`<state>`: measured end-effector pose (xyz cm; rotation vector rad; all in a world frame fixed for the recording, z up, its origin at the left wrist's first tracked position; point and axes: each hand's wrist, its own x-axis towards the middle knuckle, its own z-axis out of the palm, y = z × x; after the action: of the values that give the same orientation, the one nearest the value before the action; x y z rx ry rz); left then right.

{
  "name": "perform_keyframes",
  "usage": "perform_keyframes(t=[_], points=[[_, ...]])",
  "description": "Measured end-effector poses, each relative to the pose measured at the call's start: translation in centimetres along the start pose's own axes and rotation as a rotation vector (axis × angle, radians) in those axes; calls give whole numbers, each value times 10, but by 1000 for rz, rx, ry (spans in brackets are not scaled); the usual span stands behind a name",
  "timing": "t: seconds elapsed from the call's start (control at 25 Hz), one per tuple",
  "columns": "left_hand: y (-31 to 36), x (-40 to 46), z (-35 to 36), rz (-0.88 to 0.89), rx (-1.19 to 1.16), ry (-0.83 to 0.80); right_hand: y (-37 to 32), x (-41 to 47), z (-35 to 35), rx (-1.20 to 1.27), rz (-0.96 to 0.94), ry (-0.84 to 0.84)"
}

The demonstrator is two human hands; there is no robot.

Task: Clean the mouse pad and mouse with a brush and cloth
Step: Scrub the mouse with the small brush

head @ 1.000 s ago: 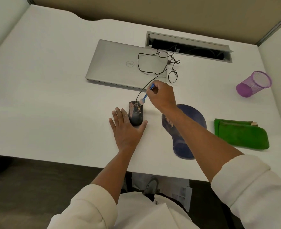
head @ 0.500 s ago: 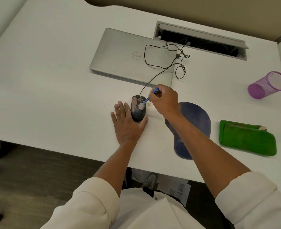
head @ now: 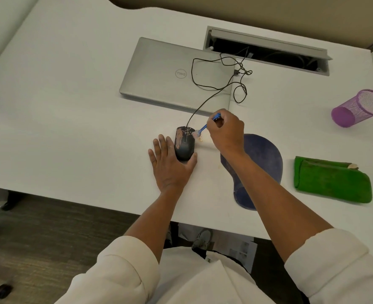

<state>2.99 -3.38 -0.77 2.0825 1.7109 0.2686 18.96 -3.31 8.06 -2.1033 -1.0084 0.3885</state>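
Bristles of small blue-handled brush now at black corded mouse right edge, crumbs beside vs 0.5 s ago | R hand pinches brush | L hand flat, splayed, bracing mouse rear | silver laptop beyond grip: "DELL"

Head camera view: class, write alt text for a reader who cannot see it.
A person's right hand brushes a dirty black mouse with a small blue brush while the left hand steadies it on a white desk. Nearby lie a dark blue mouse pad, a folded green cloth and a closed laptop.
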Motion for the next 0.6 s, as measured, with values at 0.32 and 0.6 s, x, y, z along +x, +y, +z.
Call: perform_keyframes(t=[0.32, 0.6], points=[[-3, -1, -1, 6, 8, 15, -16, 23, 15, -75, -19, -46], [-2, 0, 1, -3, 18, 9, -25, 37, 20, -176, -66, -127]])
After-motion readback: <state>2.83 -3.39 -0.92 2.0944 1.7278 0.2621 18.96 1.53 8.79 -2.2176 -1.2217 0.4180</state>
